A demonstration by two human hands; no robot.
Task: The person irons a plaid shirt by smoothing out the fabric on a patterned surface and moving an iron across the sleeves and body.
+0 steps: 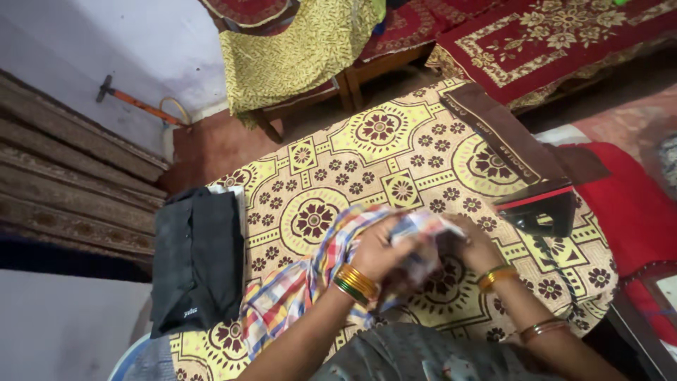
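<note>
A multicoloured checked cloth point(300, 286) lies bunched on a table covered with a yellow and maroon patterned sheet point(395, 148). My left hand point(384, 250) grips a fold of this cloth near the table's middle. My right hand point(474, 247) holds the same fold from the other side, close to the left hand. Both wrists wear gold bangles. A black clothes iron point(539, 208) with a red stripe rests on the sheet to the right of my hands.
A folded dark garment point(197, 257) lies on the table's left end. A chair draped in yellow cloth point(296, 49) stands beyond the table. A red patterned bed point(557, 35) is at the back right, a red cloth point(627, 204) at the right, a hammer point(134, 101) by the wall.
</note>
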